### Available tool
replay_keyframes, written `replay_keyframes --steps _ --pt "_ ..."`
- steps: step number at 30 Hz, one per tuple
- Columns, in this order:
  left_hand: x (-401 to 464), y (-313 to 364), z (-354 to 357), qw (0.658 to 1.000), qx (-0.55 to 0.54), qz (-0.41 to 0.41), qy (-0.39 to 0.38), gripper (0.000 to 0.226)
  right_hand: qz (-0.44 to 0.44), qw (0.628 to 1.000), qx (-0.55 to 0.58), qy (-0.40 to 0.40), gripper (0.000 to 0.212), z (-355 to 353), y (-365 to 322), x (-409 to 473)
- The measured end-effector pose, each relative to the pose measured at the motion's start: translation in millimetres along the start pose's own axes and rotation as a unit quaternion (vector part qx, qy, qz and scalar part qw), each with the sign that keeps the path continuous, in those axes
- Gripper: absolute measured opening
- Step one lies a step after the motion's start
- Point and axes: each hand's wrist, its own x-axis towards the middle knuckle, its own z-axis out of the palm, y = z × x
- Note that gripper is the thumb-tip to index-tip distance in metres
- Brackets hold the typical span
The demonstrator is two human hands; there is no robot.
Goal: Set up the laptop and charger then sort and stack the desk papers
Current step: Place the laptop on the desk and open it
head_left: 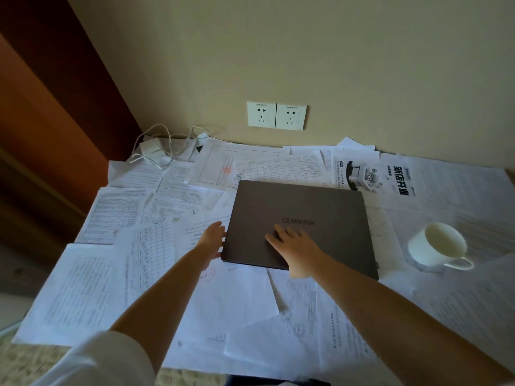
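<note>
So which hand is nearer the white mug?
Right. The right hand lies flat on the closed laptop, toward the mug at the desk's right; the left hand is at the laptop's far-left edge.

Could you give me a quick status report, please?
Left hand at closed laptop's left edge, right hand flat on lid. Charger unplugged. Mug beside laptop.

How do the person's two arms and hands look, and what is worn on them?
Both forearms are bare, and both hands are bare too: no gloves, no watch or bracelet visible. The left hand belongs to an arm with a white sleeve pushed up near the elbow. No sleeve shows on the arm of the right hand.
</note>
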Motion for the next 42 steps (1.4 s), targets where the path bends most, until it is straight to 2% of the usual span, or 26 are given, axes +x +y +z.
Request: replay_keyframes --steps 6,9,11,13,14,16,17,19,21,23,26,29,31,35,39,42 --pt "6.4 -6.3 -16.5 0.998 0.035 0.025 -0.048 0.037 0.024 1.000 0.001 -0.002 0.083 -10.4 -10.8 -9.8" --pt "15.9 -19.6 -27.6 0.995 0.077 0.044 -0.049 0.051 0.051 0.998 0.019 -0.015 0.081 -14.1 -17.7 -12.3" --pt "22.9 -26.2 -34.7 0.985 0.146 0.079 -0.038 0.055 0.067 0.997 0.029 -0.023 0.082 -16.2 -21.3 -12.6" --pt "27.0 -26.8 -38.0 0.963 0.242 0.108 -0.054 0.061 0.082 0.995 0.039 -0.031 0.083 -16.3 -25.2 -10.3" --pt "28.7 -26.0 -37.7 0.940 0.311 0.128 -0.062 0.066 0.091 0.994 0.047 -0.034 0.083 -16.6 -27.4 -10.1" --pt "28.4 -24.2 -34.7 0.873 0.451 0.175 -0.063 0.074 0.109 0.992 0.055 -0.034 0.084 -18.1 -31.8 -10.3" --pt "29.5 -24.9 -33.8 0.852 0.486 0.188 -0.056 0.080 0.117 0.991 0.056 -0.030 0.084 -19.5 -33.2 -10.6" --pt "34.0 -25.8 -34.2 0.842 0.504 0.187 -0.051 0.100 0.138 0.988 0.063 -0.022 0.080 -25.0 -36.9 -13.1" --pt "41.7 -25.0 -34.9 0.839 0.519 0.157 -0.048 0.129 0.162 0.984 0.072 0.021 0.071 -29.8 -39.0 -15.6" --pt "44.1 -19.0 -31.7 0.823 0.549 0.136 -0.046 0.144 0.180 0.975 0.083 0.097 0.059 -32.8 -39.4 -16.1" --pt "41.2 -3.3 -21.1 0.780 0.612 0.119 -0.056 0.143 0.229 0.936 0.134 0.233 0.033 -45.9 -37.0 -12.4" --pt "40.5 7.1 -9.8 0.742 0.656 0.118 -0.063 0.145 0.291 0.883 0.169 0.328 0.020 -82.9 -24.4 -6.0" --pt "43.7 9.8 -3.4 0.722 0.676 0.125 -0.071 0.150 0.319 0.849 0.198 0.371 0.019 -106.7 -12.6 3.2" --pt "52.0 14.0 1.9 0.684 0.715 0.115 -0.084 0.154 0.317 0.802 0.244 0.443 0.023 -128.8 6.4 22.2" --pt "56.5 16.1 1.6 0.682 0.717 0.105 -0.103 0.153 0.303 0.775 0.255 0.493 0.026 -145.1 32.4 43.0" --pt "58.9 13.6 1.1 0.682 0.717 0.103 -0.102 0.154 0.268 0.773 0.241 0.522 0.033 -156.0 53.9 58.7"
